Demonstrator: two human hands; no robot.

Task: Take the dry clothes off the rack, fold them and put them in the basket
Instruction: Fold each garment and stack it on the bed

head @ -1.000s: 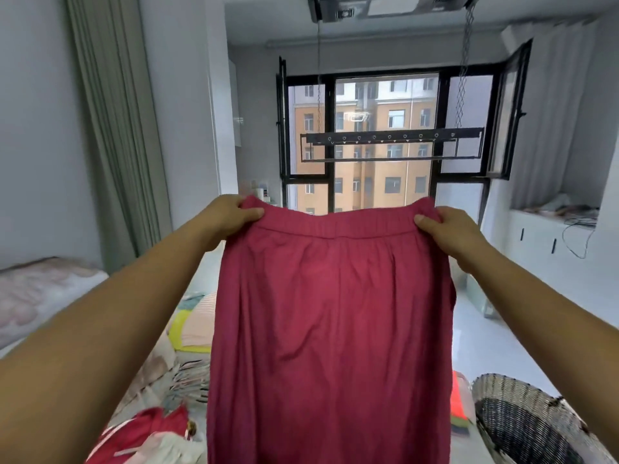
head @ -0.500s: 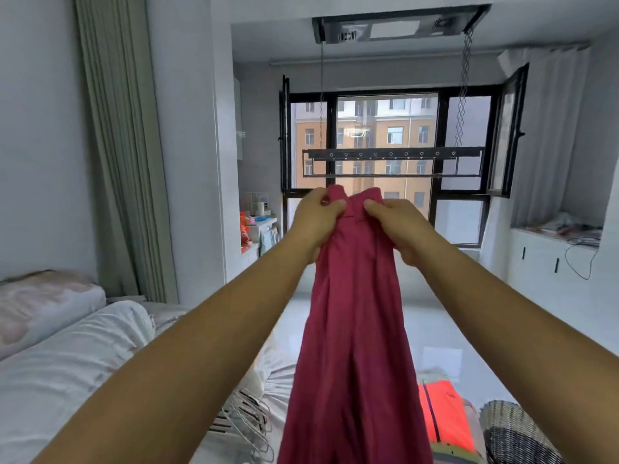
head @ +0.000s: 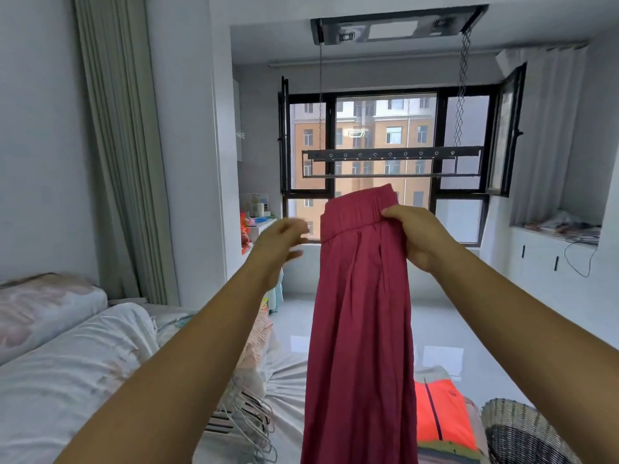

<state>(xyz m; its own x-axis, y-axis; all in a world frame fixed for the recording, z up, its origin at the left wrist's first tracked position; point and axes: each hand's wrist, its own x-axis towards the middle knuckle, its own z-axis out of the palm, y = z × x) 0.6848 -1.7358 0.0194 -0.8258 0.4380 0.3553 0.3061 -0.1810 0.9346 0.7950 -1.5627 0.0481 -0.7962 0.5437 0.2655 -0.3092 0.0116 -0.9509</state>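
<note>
A dark red skirt [head: 360, 329] hangs folded lengthwise in front of me. My right hand [head: 418, 239] grips its elastic waistband at the top right. Just left of the waistband, my left hand [head: 281, 244] is blurred, fingers spread, holding nothing and apart from the cloth. The ceiling drying rack [head: 392, 160] hangs bare before the window. A woven basket [head: 516, 430] stands at the bottom right, partly behind my right forearm.
A bed [head: 67, 380] with white bedding fills the left. Wire hangers [head: 244, 426] lie on it near my left arm. An orange garment [head: 442, 413] lies folded right of the skirt. A low white cabinet [head: 552, 259] runs along the right wall.
I brought the two waistband ends together, halving the skirt. My left hand has since let go and moved left, while my right hand keeps the waistband.
</note>
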